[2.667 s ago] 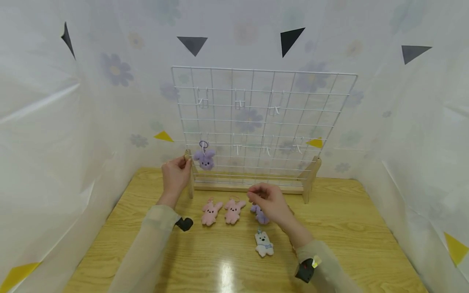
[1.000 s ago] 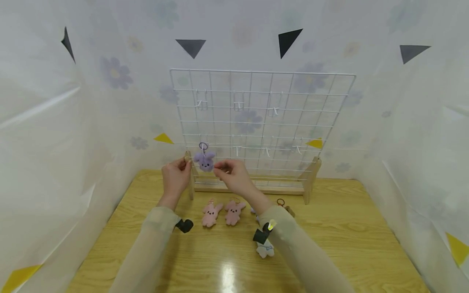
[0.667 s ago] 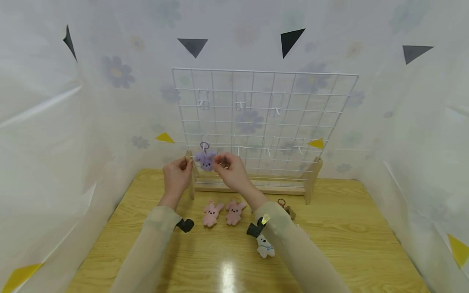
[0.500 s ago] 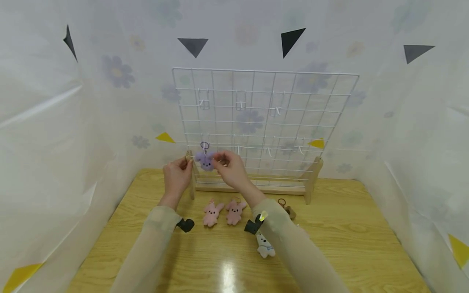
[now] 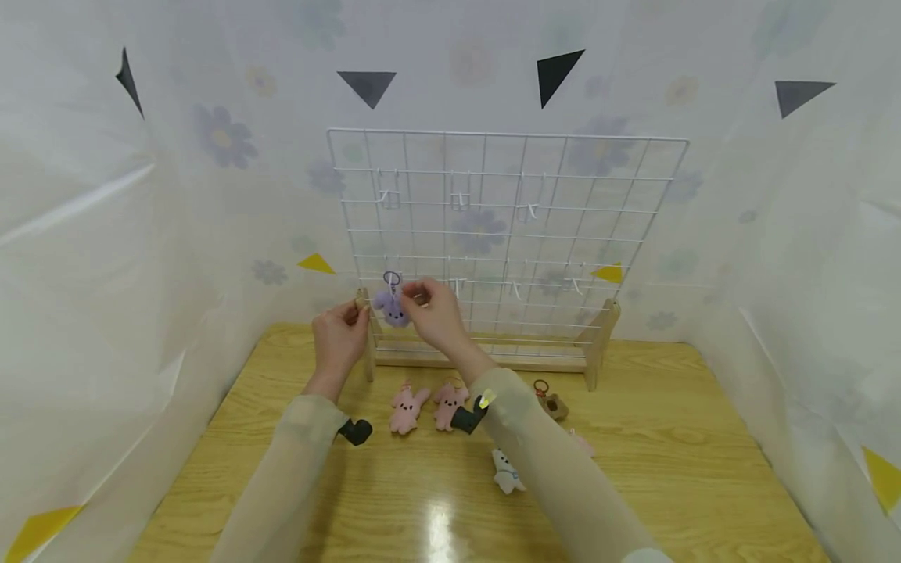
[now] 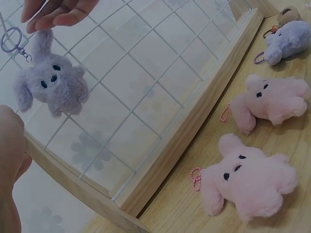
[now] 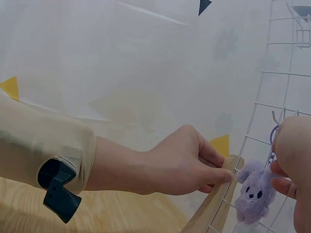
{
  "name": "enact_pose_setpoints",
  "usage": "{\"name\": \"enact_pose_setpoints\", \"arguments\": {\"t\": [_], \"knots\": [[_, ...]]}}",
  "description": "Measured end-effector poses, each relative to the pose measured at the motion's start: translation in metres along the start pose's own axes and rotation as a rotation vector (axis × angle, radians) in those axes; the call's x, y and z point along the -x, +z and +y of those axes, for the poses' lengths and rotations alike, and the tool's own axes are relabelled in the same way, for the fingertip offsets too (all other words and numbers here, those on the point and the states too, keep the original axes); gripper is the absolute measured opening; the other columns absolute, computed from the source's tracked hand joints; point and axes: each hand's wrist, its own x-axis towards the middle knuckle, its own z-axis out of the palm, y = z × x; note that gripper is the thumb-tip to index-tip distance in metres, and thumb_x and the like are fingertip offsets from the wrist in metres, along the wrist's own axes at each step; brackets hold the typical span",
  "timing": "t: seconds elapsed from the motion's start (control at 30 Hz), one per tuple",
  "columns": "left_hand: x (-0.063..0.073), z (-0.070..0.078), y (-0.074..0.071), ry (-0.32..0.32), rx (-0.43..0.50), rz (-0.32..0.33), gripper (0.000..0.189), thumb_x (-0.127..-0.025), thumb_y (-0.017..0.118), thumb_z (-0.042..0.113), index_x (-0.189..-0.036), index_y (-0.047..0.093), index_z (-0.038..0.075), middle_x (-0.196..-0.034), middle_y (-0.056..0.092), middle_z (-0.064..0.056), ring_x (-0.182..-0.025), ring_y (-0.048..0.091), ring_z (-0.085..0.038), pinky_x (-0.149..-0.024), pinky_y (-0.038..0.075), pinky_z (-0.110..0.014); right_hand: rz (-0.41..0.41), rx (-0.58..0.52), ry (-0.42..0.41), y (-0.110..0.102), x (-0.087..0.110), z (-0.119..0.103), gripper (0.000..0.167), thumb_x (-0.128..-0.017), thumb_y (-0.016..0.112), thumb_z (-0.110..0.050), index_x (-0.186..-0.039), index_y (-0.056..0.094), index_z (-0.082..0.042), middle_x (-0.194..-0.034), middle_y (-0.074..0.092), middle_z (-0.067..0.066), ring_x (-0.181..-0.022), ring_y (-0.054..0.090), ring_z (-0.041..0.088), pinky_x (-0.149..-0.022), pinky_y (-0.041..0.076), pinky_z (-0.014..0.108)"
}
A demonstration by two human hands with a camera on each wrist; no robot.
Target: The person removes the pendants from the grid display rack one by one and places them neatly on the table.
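A purple plush dog keychain [image 5: 392,310] hangs by its purple ring from a lower-left hook on the white wire grid rack [image 5: 486,234]. Thumb and fingers of my right hand [image 5: 435,314] pinch its ear on the right side; the contact is partly hidden. My left hand [image 5: 339,336] grips the top of the rack's left wooden post [image 7: 232,167] between thumb and fingers. In the left wrist view the plush [image 6: 53,80] faces the camera, the right hand's fingertips [image 6: 53,20] at its upper ear.
Two pink plush keychains [image 5: 406,411] lie before the rack, one partly behind my right wrist camera [image 5: 468,416]. A white bear keychain [image 5: 505,473] and a brown one [image 5: 552,403] lie further right. Another purple plush [image 6: 289,41] appears in the left wrist view. Several white hooks [image 5: 529,211] stick out from the grid.
My right hand has moved left from above the table to the hanging purple plush, then slightly upward along it onto its ear. My left hand stays on the post.
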Motion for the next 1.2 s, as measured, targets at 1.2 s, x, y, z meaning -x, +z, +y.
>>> {"name": "enact_pose_setpoints", "arguments": {"t": [1.2], "knots": [[0.0, -0.001, 0.0, 0.01, 0.024, 0.0, 0.023, -0.099, 0.075, 0.007, -0.115, 0.077, -0.009, -0.1, 0.077, -0.025, -0.085, 0.079, -0.034, -0.073, 0.066, -0.044, 0.107, -0.006, 0.046, 0.015, -0.021, -0.007, 0.012, -0.102, 0.07, -0.008, -0.109, 0.074, 0.002, -0.1, 0.074, 0.012, -0.08, 0.068, 0.017, -0.066, 0.059, 0.025]]}}
